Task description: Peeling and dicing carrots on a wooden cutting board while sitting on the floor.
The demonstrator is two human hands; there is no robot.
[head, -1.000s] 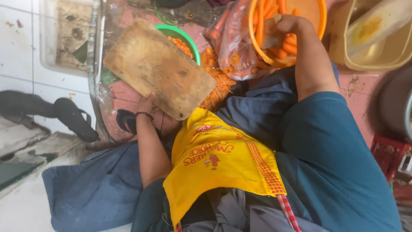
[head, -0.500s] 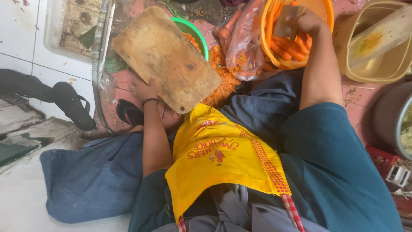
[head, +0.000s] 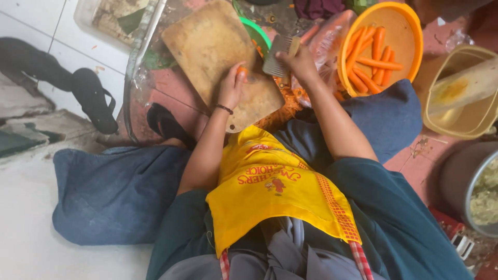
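Observation:
My left hand [head: 232, 87] rests on a worn wooden cutting board [head: 207, 46] and holds a peeled carrot [head: 242, 72] against it. Just right of the board, my right hand [head: 300, 61] grips a wide metal blade [head: 276, 56] with a pale handle. An orange basin [head: 399, 21] with several peeled carrots [head: 369, 62] sits beyond my right hand. Chopped carrot pieces [head: 282, 109] lie in a pile under the board's near edge. A green bowl rim [head: 257, 32] shows behind the board.
A yellow apron [head: 275, 186] covers my lap. A beige tub [head: 464, 98] with a pale lid stands at the right, a grey pot [head: 467, 181] of pale food below it. Black sandals [head: 93, 98] lie on the floor at the left.
My right hand has left the orange basin and now holds the blade beside the board. My left hand moved from the board's edge onto its top with a carrot.

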